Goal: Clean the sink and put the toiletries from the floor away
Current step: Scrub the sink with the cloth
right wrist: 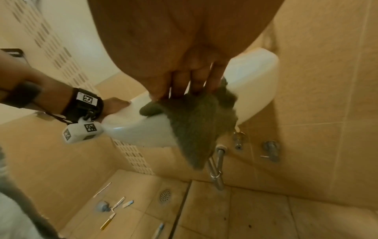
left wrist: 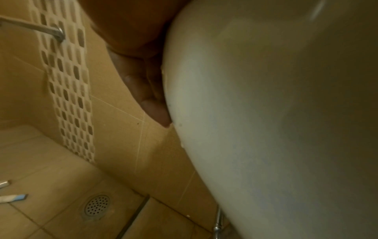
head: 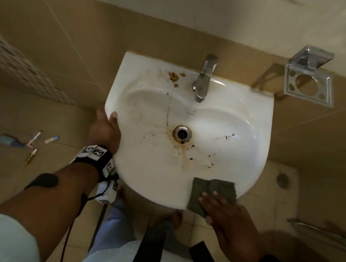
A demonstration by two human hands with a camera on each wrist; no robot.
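The white sink [head: 223, 119] carries brown stains [head: 174, 77] beside the faucet [head: 203, 80] and around the drain [head: 182, 134]. My left hand [head: 105, 129] holds the sink's left rim, thumb on top; its fingers [left wrist: 147, 90] lie along the underside [left wrist: 266, 129]. A grey-green cloth [head: 210, 189] is draped over the front right rim. My right hand [head: 219, 211] presses on it with straight fingers, and the cloth [right wrist: 196, 126] hangs down past the edge. Several toiletries [head: 26, 142] lie scattered on the floor to the left, also seen from the right wrist [right wrist: 114, 205].
A metal toothbrush holder [head: 309, 81] is fixed to the wall at the right of the sink. Chrome pipes [right wrist: 216, 169] run beneath the basin. Floor drains [head: 283, 179] [left wrist: 96, 207] sit in the tan tiles. A metal bar [head: 324, 234] runs low on the right.
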